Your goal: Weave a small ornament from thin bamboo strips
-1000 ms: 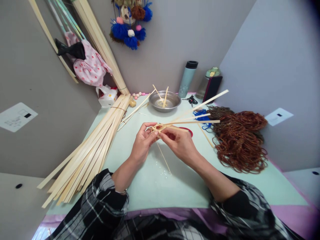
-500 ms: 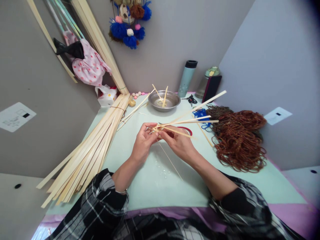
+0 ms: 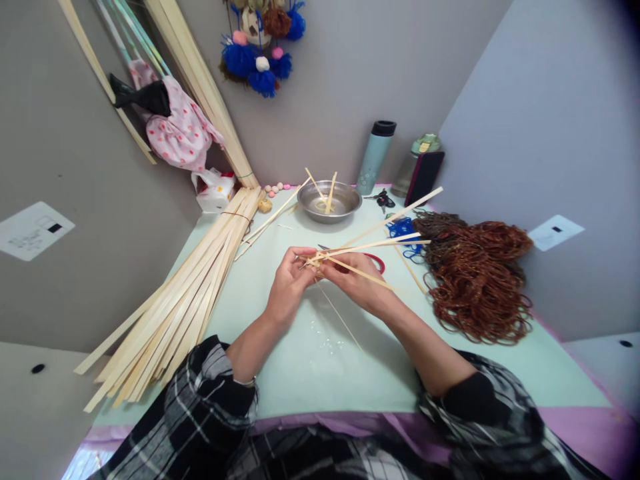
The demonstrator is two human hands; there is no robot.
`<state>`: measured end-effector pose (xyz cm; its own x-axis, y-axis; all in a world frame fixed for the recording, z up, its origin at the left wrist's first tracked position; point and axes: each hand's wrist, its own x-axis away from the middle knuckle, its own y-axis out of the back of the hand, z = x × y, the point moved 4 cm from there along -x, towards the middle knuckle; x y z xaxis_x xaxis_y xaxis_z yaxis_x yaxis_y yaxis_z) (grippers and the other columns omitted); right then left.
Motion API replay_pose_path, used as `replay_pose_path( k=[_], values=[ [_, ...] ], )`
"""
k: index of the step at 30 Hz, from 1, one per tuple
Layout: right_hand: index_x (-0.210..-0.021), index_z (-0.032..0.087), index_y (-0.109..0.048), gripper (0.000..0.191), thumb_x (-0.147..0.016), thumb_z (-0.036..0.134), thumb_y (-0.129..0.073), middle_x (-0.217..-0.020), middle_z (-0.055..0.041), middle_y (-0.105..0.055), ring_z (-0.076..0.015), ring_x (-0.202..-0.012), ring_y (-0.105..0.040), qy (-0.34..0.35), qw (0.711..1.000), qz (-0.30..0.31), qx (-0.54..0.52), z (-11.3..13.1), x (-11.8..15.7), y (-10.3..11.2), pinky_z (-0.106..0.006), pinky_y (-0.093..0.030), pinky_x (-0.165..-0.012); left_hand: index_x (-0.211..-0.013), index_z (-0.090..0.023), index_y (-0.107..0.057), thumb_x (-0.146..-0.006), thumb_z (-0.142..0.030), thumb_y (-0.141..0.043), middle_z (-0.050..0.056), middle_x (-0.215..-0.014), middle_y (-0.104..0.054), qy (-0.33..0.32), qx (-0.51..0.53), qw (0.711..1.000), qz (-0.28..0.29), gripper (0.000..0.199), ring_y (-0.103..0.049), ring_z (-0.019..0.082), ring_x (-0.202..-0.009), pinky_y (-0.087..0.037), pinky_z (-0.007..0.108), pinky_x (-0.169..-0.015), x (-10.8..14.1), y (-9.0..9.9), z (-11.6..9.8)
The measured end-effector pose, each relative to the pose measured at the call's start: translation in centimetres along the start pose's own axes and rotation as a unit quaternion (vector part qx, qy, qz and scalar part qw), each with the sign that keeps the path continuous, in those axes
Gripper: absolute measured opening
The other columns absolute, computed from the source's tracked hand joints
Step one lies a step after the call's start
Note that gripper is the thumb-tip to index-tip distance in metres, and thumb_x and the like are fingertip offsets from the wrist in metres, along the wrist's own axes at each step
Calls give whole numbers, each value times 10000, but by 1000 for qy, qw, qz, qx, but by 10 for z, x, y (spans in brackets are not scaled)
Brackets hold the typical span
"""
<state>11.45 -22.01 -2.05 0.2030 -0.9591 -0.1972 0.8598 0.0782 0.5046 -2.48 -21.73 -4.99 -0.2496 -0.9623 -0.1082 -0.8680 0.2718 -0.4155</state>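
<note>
Both hands meet over the middle of the table around a small piece woven from pale flat strips (image 3: 314, 261). My left hand (image 3: 289, 283) pinches its left side between thumb and fingers. From the right, my right hand (image 3: 357, 283) grips the same piece, fingers partly hidden behind the strips. Several long strip ends (image 3: 400, 215) fan out to the right above my right hand, and one thin strand (image 3: 340, 317) hangs down toward me. Red-handled scissors (image 3: 380, 262) lie behind my right hand, mostly covered by it.
A large bundle of flat strips (image 3: 170, 307) lies left. A metal bowl (image 3: 306, 209) with strips in it stands behind my hands, near a blue tumbler (image 3: 376, 157), small black scissors (image 3: 383, 200) and a dark phone (image 3: 424, 178). Brown cord (image 3: 480, 287) is heaped right.
My fingers and the woven piece have shifted slightly, and the fanned strip ends sit at a somewhat different angle. More of the scissors' tip shows behind the hands.
</note>
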Motion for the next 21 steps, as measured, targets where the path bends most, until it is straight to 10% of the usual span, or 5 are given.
replay_pose_path(
  k=[21],
  values=[
    [-738, 159, -694, 302, -891, 411, -629, -678, -10, -639, -127, -627, -516, -4, 1000, 24, 7, -4, 0, 5, -238, -364, -577, -1024, -203, -600, -867, -307, -691, 49, -1045, -689, 28, 29, 999, 23, 209, -674, 180, -967, -552, 374, -894, 1, -1, 4]
  ],
)
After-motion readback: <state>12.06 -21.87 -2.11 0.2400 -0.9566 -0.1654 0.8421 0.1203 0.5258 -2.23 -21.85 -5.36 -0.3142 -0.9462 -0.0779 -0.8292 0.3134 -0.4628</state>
